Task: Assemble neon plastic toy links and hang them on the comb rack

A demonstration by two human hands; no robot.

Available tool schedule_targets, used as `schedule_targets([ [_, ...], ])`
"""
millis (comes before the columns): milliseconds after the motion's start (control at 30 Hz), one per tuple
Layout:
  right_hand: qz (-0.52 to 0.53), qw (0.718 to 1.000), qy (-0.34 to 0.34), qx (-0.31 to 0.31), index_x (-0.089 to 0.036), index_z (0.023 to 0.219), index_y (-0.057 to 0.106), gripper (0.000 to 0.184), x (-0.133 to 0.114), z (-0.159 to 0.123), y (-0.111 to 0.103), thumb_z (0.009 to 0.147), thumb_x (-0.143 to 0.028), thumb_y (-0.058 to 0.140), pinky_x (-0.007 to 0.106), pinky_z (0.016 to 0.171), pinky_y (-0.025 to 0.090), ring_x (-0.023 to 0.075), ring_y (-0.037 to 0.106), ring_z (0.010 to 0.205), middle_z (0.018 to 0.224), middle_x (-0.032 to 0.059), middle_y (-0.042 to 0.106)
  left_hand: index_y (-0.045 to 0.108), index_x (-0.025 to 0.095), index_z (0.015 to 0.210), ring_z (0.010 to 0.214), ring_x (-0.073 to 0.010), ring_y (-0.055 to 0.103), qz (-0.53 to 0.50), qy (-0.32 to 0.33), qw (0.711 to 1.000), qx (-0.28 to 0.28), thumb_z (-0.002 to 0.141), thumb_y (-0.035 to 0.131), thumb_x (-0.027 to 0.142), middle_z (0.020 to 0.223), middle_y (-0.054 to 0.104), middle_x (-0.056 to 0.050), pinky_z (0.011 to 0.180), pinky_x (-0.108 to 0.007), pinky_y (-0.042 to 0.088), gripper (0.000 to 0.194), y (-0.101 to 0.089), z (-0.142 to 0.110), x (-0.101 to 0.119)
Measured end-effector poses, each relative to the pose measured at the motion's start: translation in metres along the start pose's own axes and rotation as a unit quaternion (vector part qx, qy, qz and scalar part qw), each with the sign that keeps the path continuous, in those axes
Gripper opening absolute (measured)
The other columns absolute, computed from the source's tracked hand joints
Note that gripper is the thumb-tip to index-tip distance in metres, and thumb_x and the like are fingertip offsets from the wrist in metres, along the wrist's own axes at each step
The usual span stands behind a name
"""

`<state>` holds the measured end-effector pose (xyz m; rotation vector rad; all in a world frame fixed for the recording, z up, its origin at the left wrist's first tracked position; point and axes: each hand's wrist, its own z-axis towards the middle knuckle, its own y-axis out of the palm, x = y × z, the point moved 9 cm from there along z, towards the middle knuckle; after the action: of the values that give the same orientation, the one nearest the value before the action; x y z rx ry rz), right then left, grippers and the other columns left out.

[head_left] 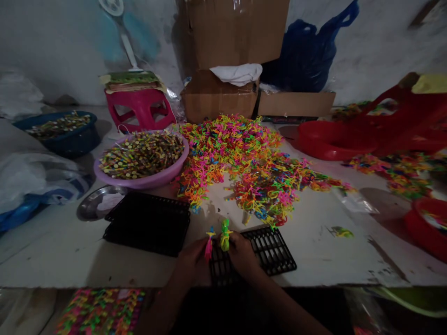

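My left hand (pixel 193 255) pinches a small pink plastic toy piece (pixel 208 249) with a blue and yellow top. Between the fingers of my right hand (pixel 242 252) is a bright green and yellow plastic toy piece (pixel 225 236), held upright. Both hands are close together over a black slotted tray (pixel 275 251) at the table's front edge, and they hide part of it. Just beyond them spreads a large heap of similar multicoloured plastic pieces (pixel 237 149). To the left lie several stacked black trays (pixel 146 223).
A lilac basin (pixel 167 177) full of short striped sticks stands at the left, beside a metal bowl (pixel 85 207). Farther back are a blue basin (pixel 75 142), a pink stool (pixel 141 104) and cardboard boxes (pixel 220 100). Red basins (pixel 324 144) stand at the right.
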<state>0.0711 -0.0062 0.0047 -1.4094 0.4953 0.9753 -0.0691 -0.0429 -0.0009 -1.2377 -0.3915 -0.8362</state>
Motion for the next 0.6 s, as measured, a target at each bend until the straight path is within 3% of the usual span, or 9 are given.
schedule_targets([
  [200,-0.019,1.0,-0.011,-0.008,-0.019,0.065,0.058,0.02,-0.006,-0.003,0.005,0.073,-0.007,0.043,0.025,0.068,0.044,0.0165,0.056,0.074,0.07,0.004,0.059,0.063,0.021,0.106,0.106,-0.0183,0.057,0.018,0.003,1.0,-0.014,0.072,0.043,0.013,0.109,0.065,-0.004,0.093,-0.032,0.045,0.04,0.007,-0.002,-0.012],
  [400,0.166,0.986,0.02,0.02,-0.019,0.078,0.062,0.013,-0.002,-0.003,-0.011,0.076,-0.028,0.054,0.025,0.069,0.045,0.0161,0.057,0.074,0.075,0.0024,0.06,0.062,0.019,0.105,0.106,-0.0195,0.057,0.014,0.002,1.0,-0.016,0.071,0.045,0.015,0.11,0.065,-0.006,0.09,-0.03,0.047,0.038,0.01,-0.003,-0.018],
  [600,0.34,0.929,0.132,0.069,-0.018,0.073,0.062,0.019,0.012,-0.008,-0.019,0.069,-0.037,0.062,0.025,0.068,0.047,0.0153,0.059,0.07,0.071,-0.0005,0.063,0.059,0.018,0.107,0.098,-0.0184,0.061,-0.005,-0.058,0.998,-0.036,0.073,0.049,0.023,0.109,0.065,-0.007,0.086,-0.028,0.048,0.036,0.011,0.002,-0.022],
])
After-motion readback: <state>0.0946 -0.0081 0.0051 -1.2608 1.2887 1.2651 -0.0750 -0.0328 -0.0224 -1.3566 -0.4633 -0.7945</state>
